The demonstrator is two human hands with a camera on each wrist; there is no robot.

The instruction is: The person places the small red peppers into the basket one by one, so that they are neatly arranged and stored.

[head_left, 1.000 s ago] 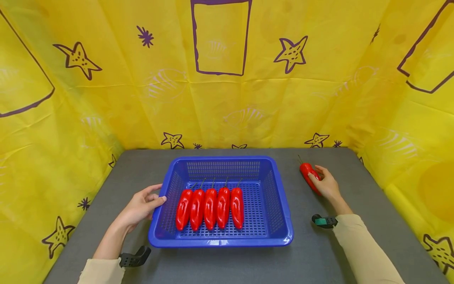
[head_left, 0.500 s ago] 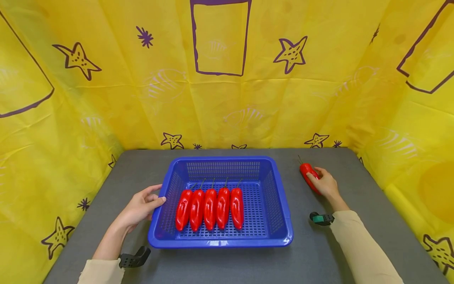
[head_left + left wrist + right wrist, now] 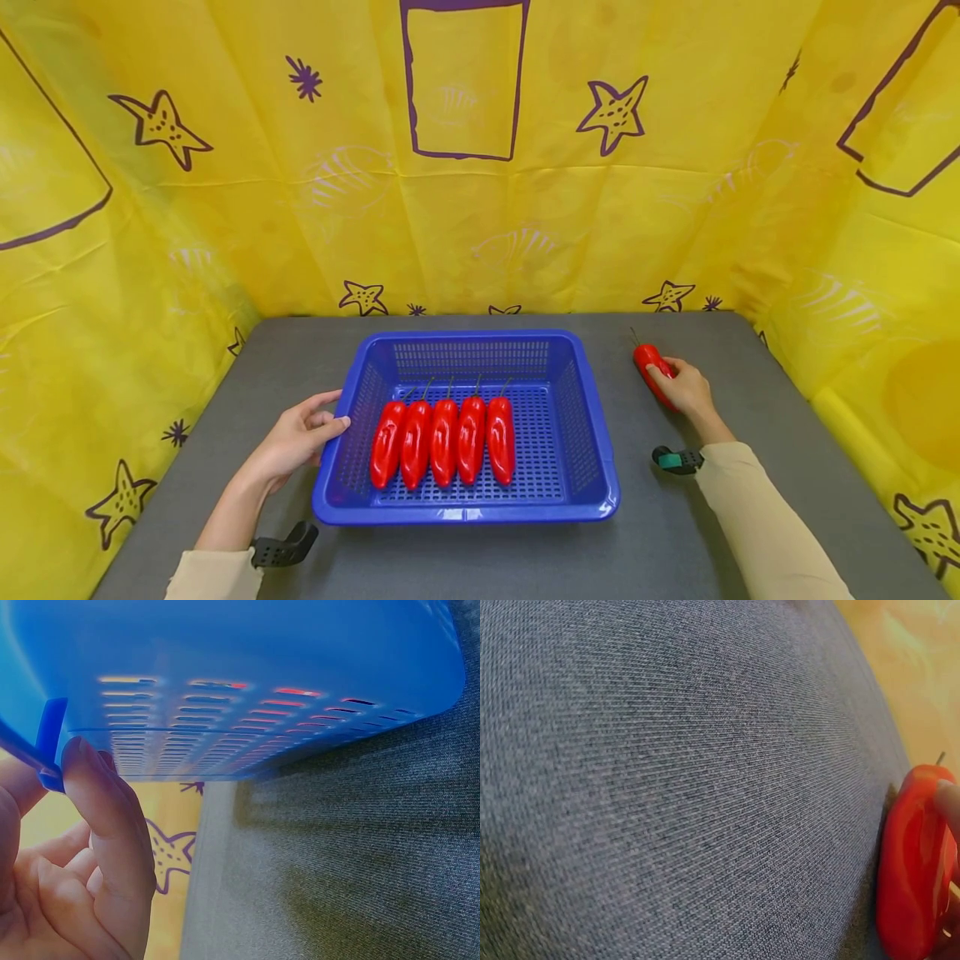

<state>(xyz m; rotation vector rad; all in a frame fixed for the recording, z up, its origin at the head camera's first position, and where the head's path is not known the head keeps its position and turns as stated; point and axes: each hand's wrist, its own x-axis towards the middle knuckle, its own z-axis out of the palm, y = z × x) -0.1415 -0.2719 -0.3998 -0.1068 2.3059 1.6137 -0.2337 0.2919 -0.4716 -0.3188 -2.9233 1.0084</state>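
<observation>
My left hand (image 3: 296, 437) pinches the left rim of a blue plastic basket (image 3: 465, 514), thumb on the inner side. The left wrist view shows a finger pressed under that rim (image 3: 51, 742) against the slotted wall. Inside the basket several glossy red chili peppers (image 3: 444, 442) lie side by side in a row, stems pointing away. To the right of the basket, my right hand (image 3: 690, 393) grips another red chili pepper (image 3: 647, 358) lying on the table. Its thumb (image 3: 949, 802) lies across the pepper in the right wrist view; the other fingers are mostly hidden.
A grey cloth-covered table (image 3: 450, 567) carries everything. Yellow curtains (image 3: 480, 217) with starfish and fish prints stand behind and along both sides. Inside the basket, bare slotted floor (image 3: 540, 442) shows to the right of the row of peppers.
The right forearm has shifted slightly to the left, and the right hand's fingers have closed in a little round the pepper. The left hand and basket stay put.
</observation>
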